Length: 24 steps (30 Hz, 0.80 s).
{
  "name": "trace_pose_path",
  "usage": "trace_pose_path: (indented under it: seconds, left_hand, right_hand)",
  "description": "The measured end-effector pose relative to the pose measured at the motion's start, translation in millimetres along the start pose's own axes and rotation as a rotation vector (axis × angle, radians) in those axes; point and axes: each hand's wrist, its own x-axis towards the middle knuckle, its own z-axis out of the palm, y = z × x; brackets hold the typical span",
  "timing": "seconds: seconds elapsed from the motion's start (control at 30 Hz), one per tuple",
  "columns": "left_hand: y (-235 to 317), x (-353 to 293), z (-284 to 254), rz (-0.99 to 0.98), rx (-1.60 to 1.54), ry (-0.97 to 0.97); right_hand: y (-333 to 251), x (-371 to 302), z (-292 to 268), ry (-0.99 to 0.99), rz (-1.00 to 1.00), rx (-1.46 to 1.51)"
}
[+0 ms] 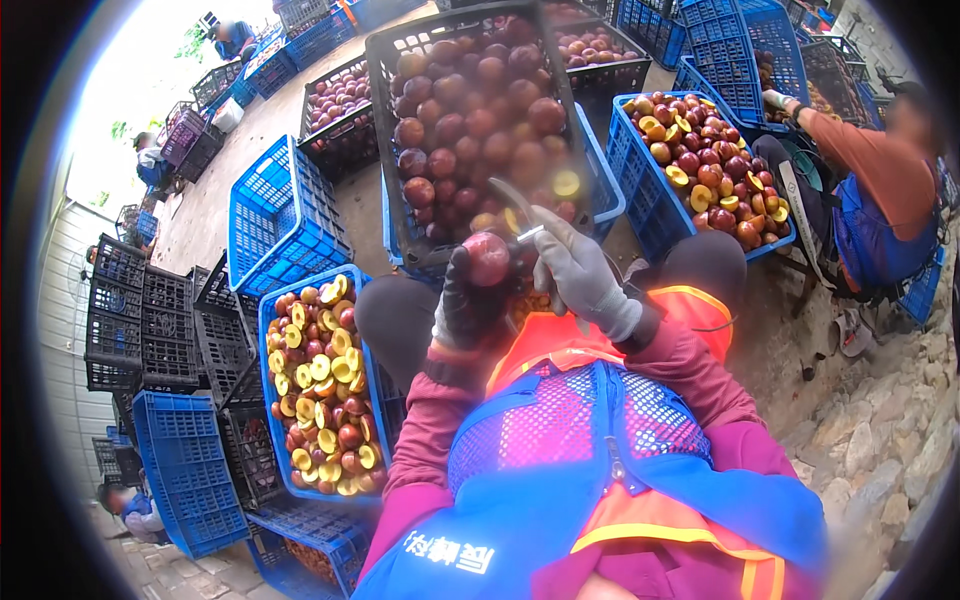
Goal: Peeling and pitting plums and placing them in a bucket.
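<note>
My left hand (466, 308), in a dark glove, grips a red plum (487, 258) just above my knees. My right hand (581, 272), in a grey glove, holds a curved knife (517, 210) whose blade rests against the plum's upper right side. Right behind the plum stands a black crate (385, 120) heaped with whole dark red plums. At my left knee sits a blue crate (264, 330) holding halved plums with yellow flesh showing.
A second blue crate (640, 215) of whole and halved plums stands at the right, with a seated person (880, 190) in an orange sleeve reaching behind it. Stacked blue and black crates line the left side. Rough stones lie at the lower right.
</note>
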Motion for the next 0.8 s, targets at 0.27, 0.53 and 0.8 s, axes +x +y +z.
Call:
trace_pose_path:
  seconds: [0.27,0.53,0.8]
  left_hand:
    - [-8.1,-4.2,-2.1,0.05,0.156,0.023]
    - [-13.4,-8.0,-23.1,0.094,0.189,0.004]
    - [-7.5,-8.4,-17.1,0.056,0.418,-0.07]
  right_hand:
    - [24.7,-1.7,7.7,-0.024,-0.13,-0.112]
    - [17.1,-1.4,8.9,-0.119,0.14,-0.102]
    - [21.9,1.7,11.2,-0.006,0.187,-0.387]
